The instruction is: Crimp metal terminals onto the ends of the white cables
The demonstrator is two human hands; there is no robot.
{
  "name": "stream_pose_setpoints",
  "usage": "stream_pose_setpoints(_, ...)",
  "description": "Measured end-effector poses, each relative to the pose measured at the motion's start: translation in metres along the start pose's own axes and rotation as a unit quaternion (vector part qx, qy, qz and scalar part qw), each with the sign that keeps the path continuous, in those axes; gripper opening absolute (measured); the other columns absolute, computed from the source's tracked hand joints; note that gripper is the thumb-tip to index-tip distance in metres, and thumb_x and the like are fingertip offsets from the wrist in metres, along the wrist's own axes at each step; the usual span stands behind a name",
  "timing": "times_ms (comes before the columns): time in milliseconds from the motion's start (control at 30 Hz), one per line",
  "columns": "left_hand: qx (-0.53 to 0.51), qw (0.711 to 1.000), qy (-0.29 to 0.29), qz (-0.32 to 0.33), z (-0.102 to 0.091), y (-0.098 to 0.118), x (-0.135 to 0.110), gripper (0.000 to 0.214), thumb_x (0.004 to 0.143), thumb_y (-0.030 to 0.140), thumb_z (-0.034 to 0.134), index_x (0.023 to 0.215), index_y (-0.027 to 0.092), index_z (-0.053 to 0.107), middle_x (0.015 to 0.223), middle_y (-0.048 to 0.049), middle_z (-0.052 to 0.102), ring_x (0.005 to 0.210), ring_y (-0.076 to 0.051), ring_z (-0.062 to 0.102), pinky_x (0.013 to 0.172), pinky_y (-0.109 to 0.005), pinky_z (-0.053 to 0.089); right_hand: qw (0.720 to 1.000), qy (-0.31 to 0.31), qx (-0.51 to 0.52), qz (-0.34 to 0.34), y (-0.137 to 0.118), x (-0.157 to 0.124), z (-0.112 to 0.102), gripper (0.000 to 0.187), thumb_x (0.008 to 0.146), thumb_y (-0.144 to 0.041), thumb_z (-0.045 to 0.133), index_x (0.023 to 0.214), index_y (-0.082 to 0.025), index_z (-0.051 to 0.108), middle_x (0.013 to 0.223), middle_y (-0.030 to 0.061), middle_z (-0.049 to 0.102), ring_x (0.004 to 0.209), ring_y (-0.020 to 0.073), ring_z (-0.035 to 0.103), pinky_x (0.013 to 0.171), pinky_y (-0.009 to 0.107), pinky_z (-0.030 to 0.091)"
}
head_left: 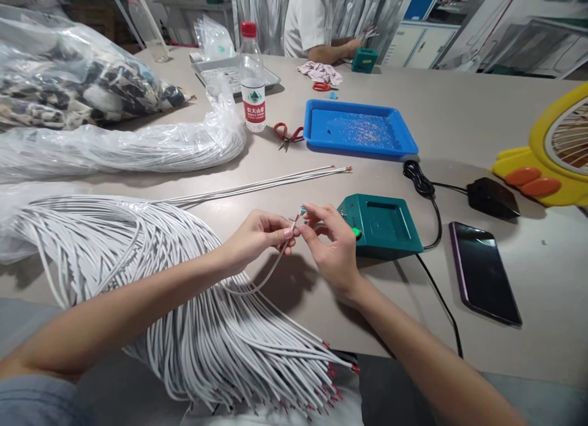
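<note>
My left hand (271, 233) is closed on a white cable (274, 267) near its end, thumb against the fingers. Red and other thin inner wires stick out of that end. My right hand (331, 242) has its thumb and fingers bent around the same wire end, pinching at it; the exact contact is partly hidden by the fingers. Just behind the right hand stands a green box (386, 227) with a green button and a recessed top. Below my left forearm, a large bundle of white cables (220, 340) spreads over the table edge, with red wire tips at its lower end.
Several separate cables (257, 186) lie behind my hands. Farther back are a blue tray (358, 147) with scraps, red-handled scissors (287, 135) and a bottle (253, 89). A phone (484, 273), black adapter (492, 198) and yellow fan (542, 150) stand right. Another person (307, 22) sits opposite.
</note>
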State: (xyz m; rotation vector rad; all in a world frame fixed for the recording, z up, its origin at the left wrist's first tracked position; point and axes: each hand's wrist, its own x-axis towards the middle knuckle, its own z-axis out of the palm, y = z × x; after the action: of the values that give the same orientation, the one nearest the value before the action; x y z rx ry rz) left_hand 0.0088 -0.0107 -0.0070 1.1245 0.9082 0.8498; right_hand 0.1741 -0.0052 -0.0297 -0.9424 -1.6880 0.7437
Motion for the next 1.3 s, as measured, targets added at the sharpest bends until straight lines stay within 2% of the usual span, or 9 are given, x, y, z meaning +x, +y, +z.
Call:
stream_pose_setpoints(200,-0.008,1.0,0.009,-0.007,0.0,0.0024,0.0002,0.02,0.076,0.027,0.067,0.071,0.008,0.068,0.06,-0.0027,0.06,0.056,-0.011,0.057,0.058,-0.025,0.045,1.0,-0.01,0.003,-0.027,0.0007,0.0007,0.0002,0.029,0.084,-0.015,0.057,0.109,-0.027,0.063,0.091,0.0024,0.059,0.082,0.0128,0.058,0.059,0.024,0.05)
stream_pose_setpoints(367,-0.014,1.0,0.012,-0.015,-0.0005,0.0023,-0.0001,0.02,0.075,0.027,0.069,0.07,0.008,0.068,0.06,-0.0035,0.062,0.055,-0.011,0.057,0.058,-0.025,0.046,1.0,-0.024,0.003,-0.017,-0.0002,0.0022,-0.0006,0.028,0.084,-0.016,0.056,0.109,-0.026,0.063,0.094,0.0034,0.058,0.077,0.0122,0.057,0.056,0.024,0.05)
stream_pose_setpoints(767,-0.046,0.999,-0.004,-0.018,-0.0015,0.0003,-0.0003,0.018,0.076,0.025,0.069,0.073,0.008,0.068,0.062,-0.0036,0.062,0.058,-0.011,0.058,0.059,-0.024,0.046,0.998,0.015,-0.023,-0.049,-0.0004,0.0021,-0.0001,0.018,0.081,-0.014,0.06,0.096,-0.022,0.067,0.088,0.0028,0.061,0.07,0.0108,0.056,0.055,0.025,0.049)
stream_pose_setpoints(1067,-0.039,0.999,0.002,-0.011,-0.0025,0.0008,0.001,0.015,0.076,0.024,0.068,0.074,0.009,0.07,0.063,-0.0026,0.06,0.058,-0.01,0.057,0.059,-0.023,0.044,0.999,0.017,-0.01,-0.049,-0.0004,0.0014,-0.0005,0.011,0.079,-0.012,0.062,0.087,-0.019,0.064,0.085,0.0013,0.059,0.071,0.0104,0.055,0.056,0.024,0.047)
stream_pose_setpoints(1300,-0.034,0.999,0.026,-0.025,-0.0015,0.0018,0.0,0.015,0.071,0.023,0.072,0.068,0.009,0.068,0.057,-0.0017,0.059,0.054,-0.01,0.056,0.055,-0.023,0.043,1.0,-0.007,0.014,-0.023,-0.0045,0.0008,-0.0017,0.021,0.082,-0.011,0.054,0.1,-0.02,0.059,0.091,0.0032,0.056,0.08,0.0125,0.056,0.059,0.024,0.049)
